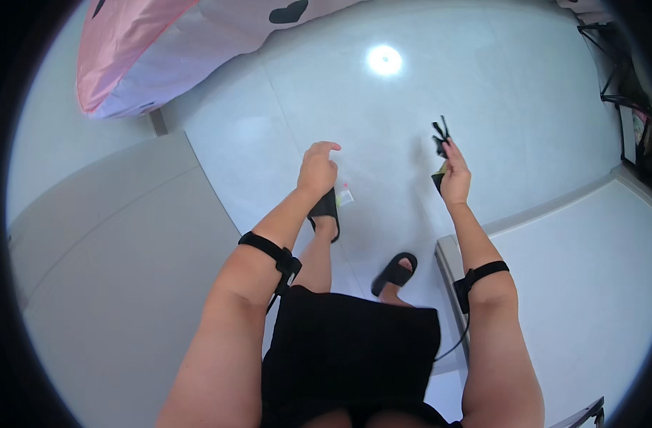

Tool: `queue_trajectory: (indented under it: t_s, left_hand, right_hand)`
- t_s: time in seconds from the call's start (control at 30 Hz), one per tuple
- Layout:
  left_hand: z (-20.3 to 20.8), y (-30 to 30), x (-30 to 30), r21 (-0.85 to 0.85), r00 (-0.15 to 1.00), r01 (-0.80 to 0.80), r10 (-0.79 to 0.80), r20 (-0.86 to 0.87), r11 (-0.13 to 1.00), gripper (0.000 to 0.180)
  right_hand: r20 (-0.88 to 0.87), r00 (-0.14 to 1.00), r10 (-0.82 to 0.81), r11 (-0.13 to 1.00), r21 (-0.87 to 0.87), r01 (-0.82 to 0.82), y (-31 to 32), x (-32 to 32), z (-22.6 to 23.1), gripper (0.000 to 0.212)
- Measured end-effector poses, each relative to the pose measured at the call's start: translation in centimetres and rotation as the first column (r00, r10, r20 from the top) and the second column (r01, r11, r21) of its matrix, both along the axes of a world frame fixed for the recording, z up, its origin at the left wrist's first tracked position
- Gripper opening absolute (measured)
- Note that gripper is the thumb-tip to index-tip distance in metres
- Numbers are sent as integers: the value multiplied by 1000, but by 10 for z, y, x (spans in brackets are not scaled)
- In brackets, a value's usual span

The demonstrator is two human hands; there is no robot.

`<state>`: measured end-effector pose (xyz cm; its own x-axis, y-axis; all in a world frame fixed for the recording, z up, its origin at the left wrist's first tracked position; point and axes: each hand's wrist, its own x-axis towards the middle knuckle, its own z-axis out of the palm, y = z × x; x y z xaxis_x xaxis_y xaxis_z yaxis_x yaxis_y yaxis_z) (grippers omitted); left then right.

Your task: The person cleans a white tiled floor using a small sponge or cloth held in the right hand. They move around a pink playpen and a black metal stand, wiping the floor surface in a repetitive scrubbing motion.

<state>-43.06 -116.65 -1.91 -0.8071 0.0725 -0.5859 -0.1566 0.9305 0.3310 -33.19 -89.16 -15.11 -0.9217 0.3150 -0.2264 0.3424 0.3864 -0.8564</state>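
My left hand point(319, 170) hangs in the air above my black slipper point(324, 205). One of its fingers reaches out to the right, the others are partly hidden, and nothing shows in its grasp. Out to the right, my right hand point(456, 178) grips a small black object with thin strips point(441, 140) sticking up past the fingertips. A yellow-green patch and a dark edge show beside that palm; I cannot make out whether they belong to the same object. Between the hands, lower down, a small white piece with pink and yellow marks point(346, 196) appears to lie on the floor.
A pink and white fabric cover point(190, 53) bulges in at the upper left. Grey panels point(119, 235) stand on the left, a white surface with a raised edge point(575, 250) on the right. A black-framed rack point(618, 93) is at the far right. My other slipper point(391, 275) is on the tiled floor.
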Motion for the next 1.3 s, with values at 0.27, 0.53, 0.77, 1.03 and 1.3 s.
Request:
queue_trajectory:
  t_s: [0.27,0.53,0.77,1.03,1.3]
  left_hand:
    - [1,1,1,-54,996,-62,65,63,997,41]
    - [-116,-75,37,-153,993,-10,29,118,988,53]
    - [-214,-134,17,-231,983,158,-175,-54,960,66]
    - [-272,-160,-30,-365,981,6,-77,-180,931,73]
    - [-282,-213,-82,-337,996,-52,24,-87,940,73]
  right_hand:
    - [241,853,-464,884,188,427,43,31,-11,39]
    - [236,552,-800,598,402,694,44,93,-138,39]
    - [58,405,-912,407,221,886,22,76,-181,45]
    - [-33,542,-840,322,773,547,11,103,-246,41]
    - [-253,908,-335,672,612,418,8,-30,-245,41]
